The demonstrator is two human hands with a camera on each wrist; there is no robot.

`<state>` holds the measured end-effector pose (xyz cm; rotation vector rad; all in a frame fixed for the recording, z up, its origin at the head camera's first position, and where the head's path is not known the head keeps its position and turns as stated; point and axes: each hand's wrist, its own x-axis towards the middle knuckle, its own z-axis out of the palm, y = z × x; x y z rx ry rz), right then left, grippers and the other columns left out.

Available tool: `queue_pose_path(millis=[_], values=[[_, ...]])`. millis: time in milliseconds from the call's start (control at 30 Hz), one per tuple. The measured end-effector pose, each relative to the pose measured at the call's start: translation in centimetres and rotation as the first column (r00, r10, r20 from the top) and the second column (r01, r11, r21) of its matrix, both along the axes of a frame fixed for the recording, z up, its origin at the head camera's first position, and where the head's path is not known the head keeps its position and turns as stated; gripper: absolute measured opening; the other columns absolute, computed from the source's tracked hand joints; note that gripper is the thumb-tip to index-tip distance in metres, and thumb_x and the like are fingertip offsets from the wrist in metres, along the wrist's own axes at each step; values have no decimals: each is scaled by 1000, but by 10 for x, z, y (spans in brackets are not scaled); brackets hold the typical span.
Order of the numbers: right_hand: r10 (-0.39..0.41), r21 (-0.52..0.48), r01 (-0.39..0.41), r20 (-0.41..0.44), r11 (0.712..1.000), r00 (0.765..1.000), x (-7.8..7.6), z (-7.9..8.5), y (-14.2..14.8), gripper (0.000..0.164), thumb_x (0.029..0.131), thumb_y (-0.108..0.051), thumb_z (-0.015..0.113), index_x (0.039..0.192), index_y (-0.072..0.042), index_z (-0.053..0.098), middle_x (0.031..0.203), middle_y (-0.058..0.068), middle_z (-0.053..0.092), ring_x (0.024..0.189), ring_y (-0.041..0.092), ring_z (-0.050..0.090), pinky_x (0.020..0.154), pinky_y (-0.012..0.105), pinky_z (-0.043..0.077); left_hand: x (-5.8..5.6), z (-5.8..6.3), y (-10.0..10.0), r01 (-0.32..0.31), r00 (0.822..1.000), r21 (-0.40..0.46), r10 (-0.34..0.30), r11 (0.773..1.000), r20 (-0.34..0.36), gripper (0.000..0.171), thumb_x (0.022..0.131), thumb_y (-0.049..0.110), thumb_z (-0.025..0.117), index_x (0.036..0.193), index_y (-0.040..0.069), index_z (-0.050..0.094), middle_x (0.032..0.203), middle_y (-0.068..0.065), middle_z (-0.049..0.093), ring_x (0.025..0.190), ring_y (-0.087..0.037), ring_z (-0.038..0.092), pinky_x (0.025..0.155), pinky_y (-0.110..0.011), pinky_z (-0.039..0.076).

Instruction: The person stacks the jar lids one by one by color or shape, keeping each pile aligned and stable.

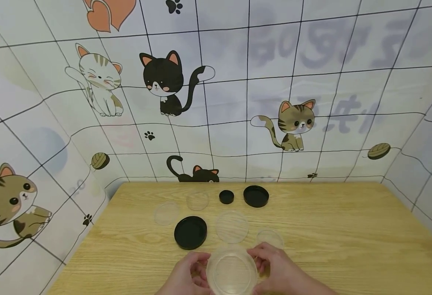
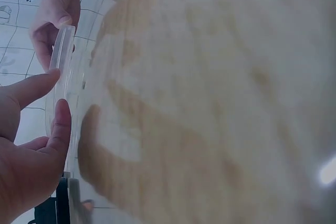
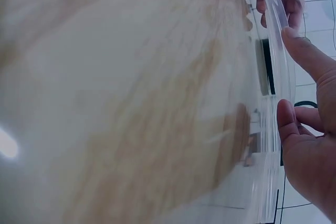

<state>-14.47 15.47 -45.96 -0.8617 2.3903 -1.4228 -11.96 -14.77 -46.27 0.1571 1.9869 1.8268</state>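
Observation:
Above the near edge of the table, a clear round plastic lid [image 1: 232, 272] is held between both hands. My left hand [image 1: 188, 276] pinches its left rim, and the right hand [image 1: 280, 270] grips the right rim. Seen nearly edge-on in the left wrist view, the lid [image 2: 62, 59] looks thin with a raised rim; thumb and fingers of the left hand [image 2: 31, 145] touch it. In the right wrist view the right hand [image 3: 312, 124] has its thumb and fingertips on the lid [image 3: 282, 56]. Just beyond lies another clear disc [image 1: 232, 226].
On the wooden table [image 1: 348, 233] stand a large black round lid [image 1: 191, 232], another black lid [image 1: 256, 196] and a small black cap [image 1: 226, 196]. More clear discs lie at left [image 1: 167, 213], at back [image 1: 197, 201] and behind the right hand [image 1: 270, 237]. A cat-print curtain [image 1: 230, 135] surrounds the table.

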Motion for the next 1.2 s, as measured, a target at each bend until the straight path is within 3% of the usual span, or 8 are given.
queue_pose_path(millis=[200, 433, 633, 933, 1200], values=[[25, 18, -25, -1, 1000, 1000, 2, -2, -3, 75, 71, -22, 96, 132, 7, 62, 101, -4, 53, 83, 1, 53, 71, 22, 50, 2, -3, -7, 7, 1000, -57, -6, 998, 11, 74, 71, -11, 88, 137, -7, 52, 107, -12, 56, 80, -23, 64, 73, -30, 57], [46, 15, -46, -7, 999, 999, 3, -6, -2, 74, 73, -21, 95, 130, 11, 61, 103, -5, 53, 82, -1, 53, 69, 22, 52, 0, -8, -7, 38, 997, -74, -43, 997, -64, 70, 69, -12, 88, 131, -7, 56, 105, -12, 54, 77, -23, 62, 69, -25, 55], [85, -19, -85, -27, 996, 996, 1, -10, -1, 74, 75, -18, 94, 130, 14, 58, 101, -5, 51, 81, -2, 53, 68, 22, 53, -1, -9, -8, 47, 995, -82, -54, 996, -85, 71, 67, -13, 88, 130, -7, 56, 107, -10, 54, 76, -22, 60, 68, -24, 54], [63, -11, -63, 3, 998, 998, 1, -7, -1, 74, 73, -16, 94, 131, 9, 57, 95, -6, 52, 80, -1, 53, 69, 22, 53, -1, -9, -7, 40, 993, -100, -51, 994, -103, 72, 66, -10, 90, 130, -6, 56, 108, -11, 53, 76, -22, 60, 67, -24, 54], [56, -12, -56, -29, 998, 998, 3, -7, -2, 74, 72, -14, 95, 131, 11, 57, 93, -7, 51, 80, -1, 54, 69, 22, 53, -1, -6, -6, 52, 990, -113, -67, 992, -127, 73, 67, -10, 90, 131, -6, 56, 109, -9, 52, 75, -20, 60, 67, -23, 54]])
